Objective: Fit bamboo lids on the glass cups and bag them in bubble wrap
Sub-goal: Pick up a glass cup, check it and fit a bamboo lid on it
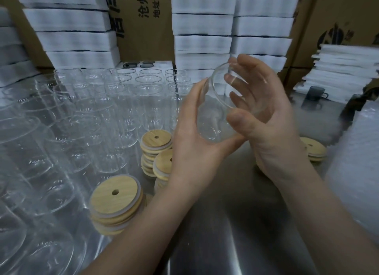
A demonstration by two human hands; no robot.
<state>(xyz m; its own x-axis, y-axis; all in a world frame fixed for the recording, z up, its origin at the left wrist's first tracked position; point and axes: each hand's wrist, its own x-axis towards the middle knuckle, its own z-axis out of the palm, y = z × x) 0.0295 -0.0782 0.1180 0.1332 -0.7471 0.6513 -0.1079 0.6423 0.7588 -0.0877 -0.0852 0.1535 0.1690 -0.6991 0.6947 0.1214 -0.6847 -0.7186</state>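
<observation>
– Glass cup (217,118) status? Where's it at?
– Up off the surface (225,233), just right of the middle of the frame. It's tipped so the open mouth points toward the upper right.
– And the hands?
– Both on it. Left hand (190,131) grips the base end from the left, fingers curled underneath. Right hand (268,122) has the mouth end, thumb laid on the near wall and fingers spread loosely across the rim.
– Lids?
– Bamboo lids (115,198) sit in stacks on the surface, below and left of the hands. Another lid stack (313,149) peeks out on the right, past the right wrist. Rows of empty cups (82,110) fill the whole left side. White foam stacks (203,28) and cardboard boxes (143,18) run along the top, plus a grey mug (314,93) over toward the right.
</observation>
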